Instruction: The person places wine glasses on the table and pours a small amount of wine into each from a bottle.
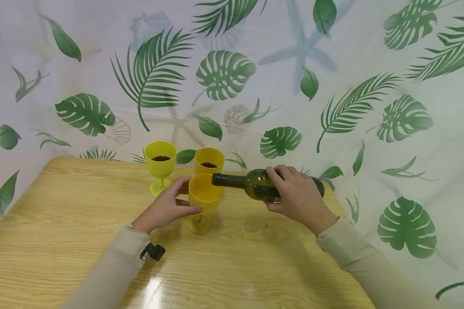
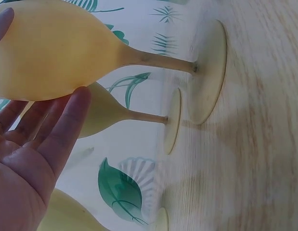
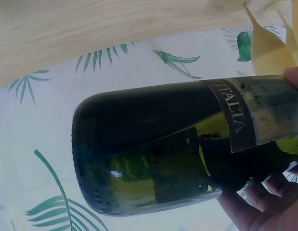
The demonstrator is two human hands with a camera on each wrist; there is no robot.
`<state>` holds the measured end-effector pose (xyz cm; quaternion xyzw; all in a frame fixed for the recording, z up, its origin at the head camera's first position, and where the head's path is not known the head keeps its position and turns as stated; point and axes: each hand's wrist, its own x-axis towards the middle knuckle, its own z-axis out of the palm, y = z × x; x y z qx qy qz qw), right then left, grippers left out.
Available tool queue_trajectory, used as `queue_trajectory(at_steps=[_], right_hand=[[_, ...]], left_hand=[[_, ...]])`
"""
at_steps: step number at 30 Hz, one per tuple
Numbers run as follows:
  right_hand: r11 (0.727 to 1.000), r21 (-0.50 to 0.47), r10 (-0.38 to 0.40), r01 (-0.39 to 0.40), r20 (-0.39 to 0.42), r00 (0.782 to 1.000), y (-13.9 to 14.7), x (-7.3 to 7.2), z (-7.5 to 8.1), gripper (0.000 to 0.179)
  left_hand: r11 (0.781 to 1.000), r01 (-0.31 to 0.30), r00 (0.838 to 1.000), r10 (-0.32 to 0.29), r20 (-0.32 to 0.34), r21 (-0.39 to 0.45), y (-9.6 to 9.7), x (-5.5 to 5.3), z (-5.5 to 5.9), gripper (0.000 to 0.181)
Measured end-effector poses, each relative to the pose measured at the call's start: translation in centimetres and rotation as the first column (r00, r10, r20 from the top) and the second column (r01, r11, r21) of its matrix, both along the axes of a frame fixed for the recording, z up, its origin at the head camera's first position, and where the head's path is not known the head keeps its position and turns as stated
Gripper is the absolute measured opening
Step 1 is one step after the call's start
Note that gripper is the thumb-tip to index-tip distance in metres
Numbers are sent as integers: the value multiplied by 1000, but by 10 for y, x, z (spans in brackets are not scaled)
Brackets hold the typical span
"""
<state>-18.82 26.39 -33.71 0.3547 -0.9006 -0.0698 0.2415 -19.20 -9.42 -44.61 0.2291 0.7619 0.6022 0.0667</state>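
While our right fingers (image 1: 274,177) clamp the tipped bottle (image 1: 258,184) and left fingers (image 2: 69,120) the nearest goblet (image 1: 206,207), open worktop (image 1: 255,262) seemingly reaches its right edge.

Upper limbs of the person. The left sleeve (image 1: 110,266) and the right sleeve (image 1: 375,268) are long, plain and pale beige, matte in surface, and extend to the wrists. The right sleeve shows soft transverse creases behind a broad, smoother cuff (image 1: 338,240). At the inner edge of the left sleeve's wrist end sits a small black fitting (image 1: 155,251) with a short, blunt projecting tab; its finer details are too small to distinguish. Beyond the sleeves, the left hand (image 1: 172,206) and right hand (image 1: 295,195) are bare.
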Motion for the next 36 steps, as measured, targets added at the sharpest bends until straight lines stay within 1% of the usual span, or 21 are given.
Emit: queue_trajectory(at_steps=[8, 12, 17, 27, 33, 36], right_hand=[[999, 52, 0, 1, -25, 1000, -1, 2, 8, 76], [998, 65, 6, -4, -38, 999, 0, 2, 11, 78], [996, 86, 17, -13, -46, 999, -2, 3, 16, 80], [991, 129, 28, -21, -53, 998, -8, 2, 23, 77], [987, 157, 34, -25, -58, 998, -10, 2, 24, 75], [985, 167, 45, -34, -59, 997, -10, 1, 24, 75]], left_hand=[[1000, 4, 1000, -4, -9, 2, 2, 1, 2, 77], [1000, 1, 1000, -1, -4, -1, 3, 0, 3, 76], [1000, 12, 1000, -12, -6, 4, 2, -1, 4, 77], [1000, 6, 1000, -6, -10, -7, -1, -2, 3, 77], [1000, 13, 1000, -13, -5, -8, 0, 0, 4, 77], [1000, 7, 1000, -7, -1, -10, 1, 0, 3, 76]])
